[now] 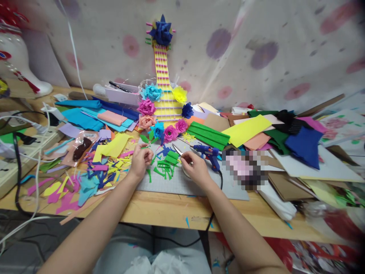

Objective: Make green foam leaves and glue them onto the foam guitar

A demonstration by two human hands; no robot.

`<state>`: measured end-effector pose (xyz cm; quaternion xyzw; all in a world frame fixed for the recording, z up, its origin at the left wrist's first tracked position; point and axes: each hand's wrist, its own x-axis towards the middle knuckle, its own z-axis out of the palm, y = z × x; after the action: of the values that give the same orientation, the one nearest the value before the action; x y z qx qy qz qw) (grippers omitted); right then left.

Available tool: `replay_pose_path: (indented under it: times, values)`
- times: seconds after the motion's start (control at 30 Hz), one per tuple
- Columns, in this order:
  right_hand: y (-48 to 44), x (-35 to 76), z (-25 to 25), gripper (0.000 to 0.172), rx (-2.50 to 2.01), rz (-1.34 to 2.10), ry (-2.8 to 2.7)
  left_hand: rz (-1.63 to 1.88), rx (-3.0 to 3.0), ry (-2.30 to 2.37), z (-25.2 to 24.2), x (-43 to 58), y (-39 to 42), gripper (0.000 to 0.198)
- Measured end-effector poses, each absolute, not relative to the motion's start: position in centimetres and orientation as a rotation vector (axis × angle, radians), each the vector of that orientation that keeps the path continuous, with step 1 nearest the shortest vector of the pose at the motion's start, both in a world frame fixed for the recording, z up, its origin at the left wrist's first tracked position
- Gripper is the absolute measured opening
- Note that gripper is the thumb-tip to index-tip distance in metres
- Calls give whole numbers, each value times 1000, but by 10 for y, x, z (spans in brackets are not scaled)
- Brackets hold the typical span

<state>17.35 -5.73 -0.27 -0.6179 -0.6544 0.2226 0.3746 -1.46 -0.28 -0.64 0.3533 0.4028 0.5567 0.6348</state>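
My left hand (pixel 139 161) pinches a small sprig of green paper leaves (pixel 148 140), which stick up above the fingertips. In my right hand (pixel 196 167) is a pair of scissors (pixel 177 149); the pointed blades reach up and left, and the handles are mostly hidden by the fingers. Between the two hands, green paper scraps (pixel 164 167) lie on a grey board (pixel 182 184), with dark blue scraps (pixel 167 150) just behind them. Right of my right hand rests a blue glue gun (pixel 209 152). A yellow paper guitar (pixel 162 99) with colourful paper flowers stands behind.
Bright paper cuttings (pixel 111 163) cover the left side, near a power strip (pixel 23 163) with white and black cables. A folded green sheet (pixel 208 136), a yellow sheet (pixel 246 129) and other stacked papers lie at right. The glue gun's cord hangs over the table's front edge.
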Motion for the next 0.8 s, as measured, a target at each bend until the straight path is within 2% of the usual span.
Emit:
replay_pose_path:
  times: [0.13, 0.3, 0.37, 0.5, 0.8]
  values:
    - [-53, 171, -8, 11, -1503, 795, -1504, 1136, 730, 766, 2, -18, -7, 24]
    - [-44, 142, -14, 37, -1286, 1236, -1000, 1089, 725, 681, 7, -17, -8, 28]
    - [-40, 124, -12, 41, -1221, 1322, -807, 1108, 774, 714, 6, -14, -10, 33]
    - [-34, 90, -6, 46, -1058, 1344, -705, 1152, 855, 737, 5, -10, -13, 44]
    - [-17, 74, -2, 40, -986, 1279, -690, 1179, 859, 732, 1, -12, -9, 54]
